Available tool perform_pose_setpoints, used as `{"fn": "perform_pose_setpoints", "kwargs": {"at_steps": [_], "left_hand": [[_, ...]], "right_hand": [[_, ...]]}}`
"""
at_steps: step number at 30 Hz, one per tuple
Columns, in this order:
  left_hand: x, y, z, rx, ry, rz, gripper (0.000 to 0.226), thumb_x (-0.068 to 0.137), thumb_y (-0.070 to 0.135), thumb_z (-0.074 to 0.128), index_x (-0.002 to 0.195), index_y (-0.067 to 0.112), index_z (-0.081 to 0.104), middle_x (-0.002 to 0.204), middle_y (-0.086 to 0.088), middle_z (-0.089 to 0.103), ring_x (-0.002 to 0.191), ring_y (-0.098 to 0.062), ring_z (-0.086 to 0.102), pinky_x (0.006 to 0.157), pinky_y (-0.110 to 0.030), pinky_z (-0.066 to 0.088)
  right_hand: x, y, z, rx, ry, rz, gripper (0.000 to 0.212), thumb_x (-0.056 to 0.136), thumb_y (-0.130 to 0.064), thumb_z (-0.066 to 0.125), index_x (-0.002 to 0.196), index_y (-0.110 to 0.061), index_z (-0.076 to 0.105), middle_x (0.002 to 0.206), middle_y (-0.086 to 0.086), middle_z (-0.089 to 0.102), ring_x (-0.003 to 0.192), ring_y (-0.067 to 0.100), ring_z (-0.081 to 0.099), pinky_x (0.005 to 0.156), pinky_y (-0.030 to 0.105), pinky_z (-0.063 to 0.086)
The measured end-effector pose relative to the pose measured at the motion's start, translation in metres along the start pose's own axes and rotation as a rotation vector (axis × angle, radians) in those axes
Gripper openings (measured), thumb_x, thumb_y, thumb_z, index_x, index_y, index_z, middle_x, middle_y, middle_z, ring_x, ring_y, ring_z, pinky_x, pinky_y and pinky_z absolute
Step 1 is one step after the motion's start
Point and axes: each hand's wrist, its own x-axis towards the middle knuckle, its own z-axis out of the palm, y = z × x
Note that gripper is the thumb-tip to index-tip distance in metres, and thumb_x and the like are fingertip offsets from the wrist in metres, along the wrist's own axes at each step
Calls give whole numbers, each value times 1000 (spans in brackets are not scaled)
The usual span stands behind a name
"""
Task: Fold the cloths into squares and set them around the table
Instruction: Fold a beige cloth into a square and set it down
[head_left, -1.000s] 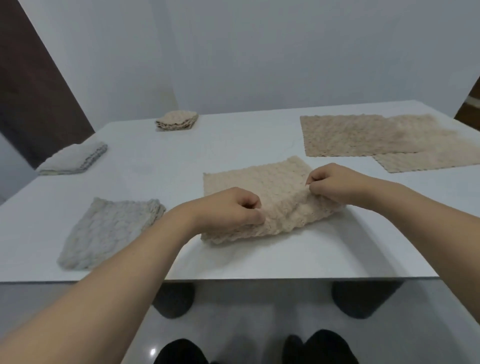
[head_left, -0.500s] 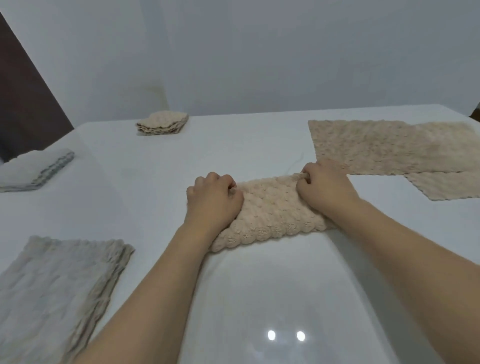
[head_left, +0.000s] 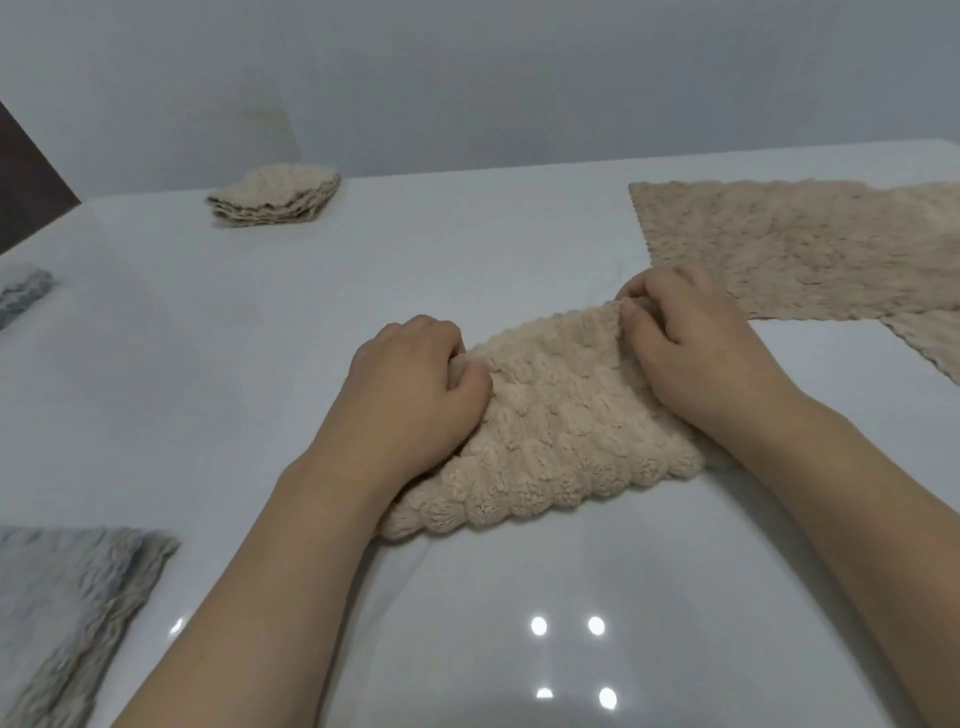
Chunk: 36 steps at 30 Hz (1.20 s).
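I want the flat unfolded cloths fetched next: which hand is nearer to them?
Right. The right hand lies just beside the flat cloths; the left hand is farther left.

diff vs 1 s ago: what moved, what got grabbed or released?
Both hands carried the near edge of the beige cloth away from the person and laid it over the far half, so it now lies folded in half. The left hand and right hand still grip it at the far edge; nothing was released. The head camera moved closer. The flat beige cloths and folded stack stayed put.
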Motion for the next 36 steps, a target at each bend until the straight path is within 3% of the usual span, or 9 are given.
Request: {"fn": "perform_pose_setpoints", "kwargs": {"at_steps": [3,5,9,12,18,22,25,32,36], "left_hand": [[-2,5,-4,-38,16,45,27,89,33,45,66,18,42,76,1,48,73,-21,47,64,-34,31],[-2,6,-7,-37,38,30,25,91,28,50,70,16,45,79,1,48,75,-20,48,67,-33,32],[0,2,-7,38,41,-33,24,92,29,49,72,16,43,76,0,49,76,-25,48,68,-35,31],[-1,-1,-6,117,27,-33,24,93,35,46,73,21,42,74,4,49,79,-25,47,79,-36,29],[1,0,-10,56,197,104,16,93,37,47,86,23,51,86,5,51,86,-20,45,84,-35,32],[0,-2,-9,-9,163,52,15,96,33,53,94,20,61,92,4,55,90,-18,51,77,-30,37],[1,-6,-4,98,107,-28,19,97,35,49,101,22,62,96,3,56,98,-25,51,85,-36,37],[-1,-2,-11,-46,170,-85,8,96,28,53,94,21,56,82,7,59,80,-20,56,71,-37,46],[-2,-2,-10,-78,149,-182,7,96,30,51,96,23,53,73,3,60,76,-23,59,70,-41,50]], "right_hand": [[0,2,-7,69,45,-5,12,99,-26,46,103,-22,57,103,-5,43,84,-8,43,73,-4,28],[-1,4,-10,80,61,1,10,98,-25,48,102,-25,58,101,-5,41,86,-12,42,74,-5,26],[1,10,-11,40,14,24,13,98,-24,49,102,-20,60,102,-4,51,94,8,46,74,15,32],[2,13,-13,101,-76,53,11,99,-26,48,98,-22,59,87,-2,64,77,14,58,66,28,37],[8,27,-9,302,1,104,13,98,-25,51,89,-30,59,84,1,61,64,7,53,61,25,41],[10,33,-5,283,17,131,22,97,-18,49,83,-33,57,88,6,57,68,10,50,63,25,36],[10,32,-4,270,25,156,29,97,-12,46,83,-34,58,79,0,55,62,3,48,57,24,36],[6,25,-11,363,102,223,18,97,-16,52,94,-29,64,65,-5,57,45,3,50,45,22,40],[5,22,-15,349,112,217,16,96,-13,54,98,-23,65,67,0,58,49,5,53,48,21,43]]}}
